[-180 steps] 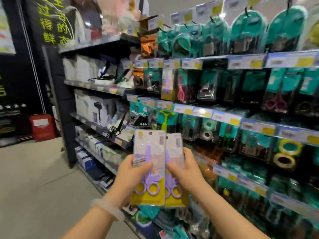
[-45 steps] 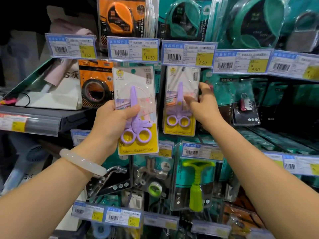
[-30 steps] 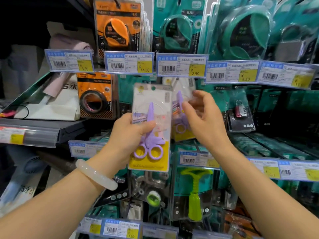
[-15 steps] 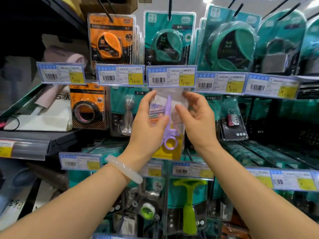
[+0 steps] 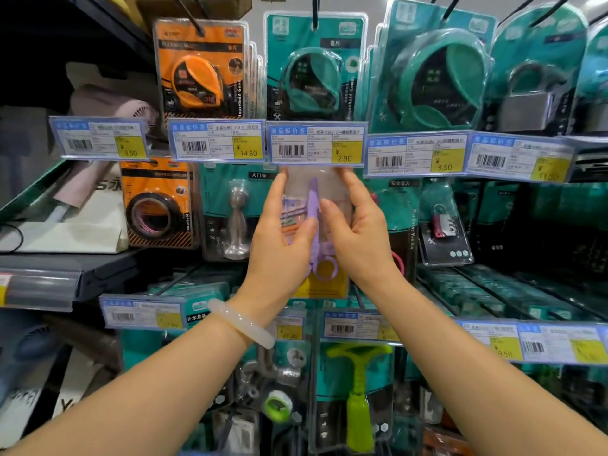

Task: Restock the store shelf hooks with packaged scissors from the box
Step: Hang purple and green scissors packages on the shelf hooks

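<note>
A clear pack of purple scissors with a yellow bottom card is raised to the hook behind the 2.90 price tag. Its top edge is hidden behind that tag. My left hand holds the pack's left side, thumb across the front and index finger up along the edge. My right hand holds the right side the same way. Whether the pack's hole sits on the hook is hidden. The supply box is out of view.
An orange tape roll pack and a door stopper pack hang to the left. A combination lock pack hangs to the right. Tape measure packs hang above. A green tool pack hangs below.
One pack went onto the hook from my right hand. My left hand then brought the second pack to the same hook, my right hand joined it, and both lifted it behind the price tag.
</note>
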Demonstrator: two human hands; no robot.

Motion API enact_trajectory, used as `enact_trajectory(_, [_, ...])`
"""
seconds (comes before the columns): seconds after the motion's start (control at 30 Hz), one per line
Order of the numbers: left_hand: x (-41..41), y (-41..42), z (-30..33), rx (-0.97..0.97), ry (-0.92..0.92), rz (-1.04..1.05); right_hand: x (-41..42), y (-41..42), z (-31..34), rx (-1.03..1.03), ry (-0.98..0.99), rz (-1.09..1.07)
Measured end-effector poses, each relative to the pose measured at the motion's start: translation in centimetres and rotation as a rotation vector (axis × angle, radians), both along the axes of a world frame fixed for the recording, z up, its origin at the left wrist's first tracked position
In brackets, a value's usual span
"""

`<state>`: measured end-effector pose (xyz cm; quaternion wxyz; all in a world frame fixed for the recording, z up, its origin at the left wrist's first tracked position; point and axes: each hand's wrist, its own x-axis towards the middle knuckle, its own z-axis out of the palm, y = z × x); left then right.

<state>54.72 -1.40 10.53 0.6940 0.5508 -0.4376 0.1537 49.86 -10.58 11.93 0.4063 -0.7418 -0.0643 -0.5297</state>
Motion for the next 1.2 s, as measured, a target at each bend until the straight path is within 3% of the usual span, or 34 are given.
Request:
enact_trajectory(0.73, [1.0, 0.5, 0.3, -0.002, 0.083, -0.041, 0.2, 0.6, 0.6, -0.006, 0.054, -0.020])
enact_trajectory(1.2, [0.7, 0.5, 1.4, 0.220, 0.081, 0.004, 0.0, -0.1, 0.4, 0.117, 0.123, 0.052])
